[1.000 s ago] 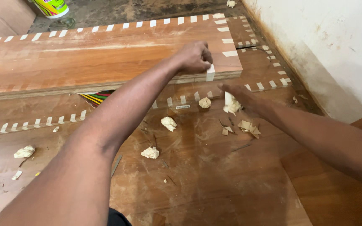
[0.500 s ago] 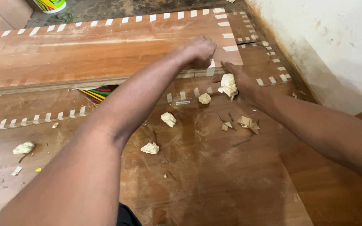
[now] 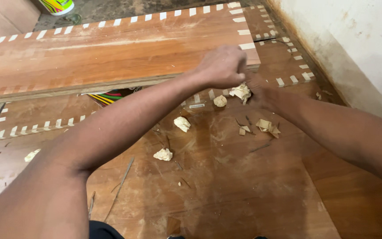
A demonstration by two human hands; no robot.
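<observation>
— Tape, by the look of it: the left hand point(image 3: 223, 66) is curling into a loose fist at the near right corner of the raised board point(image 3: 111, 48), just right of centre in the upper half of the frame, right where the pale strips point(image 3: 247, 46) are running along the edge.

— And the other one?

— The right hand point(image 3: 258, 90) is sitting just under it, fingers closing on a crumpled wad of tape point(image 3: 241, 92). The two hands are touching, or very nearly. Whether the left fingers are actually pinching a strip, I cannot tell; the knuckles are hiding the tips.

— So which stage is this?

— I am judging it as strip-peeling at that corner, with the peeled bits getting balled up. Other wads point(image 3: 182, 123) are lying on the lower panel point(image 3: 226, 186) in the middle of the frame, beside some torn scraps point(image 3: 267, 126).

— What is the next pull asking for?

— A firm pinch on a free end and a low, steady draw along the edge, I would say, so the strip is not tearing short. Plenty of strips are waiting along the far edge towards the upper left, near the plastic tub point(image 3: 58, 6).
</observation>
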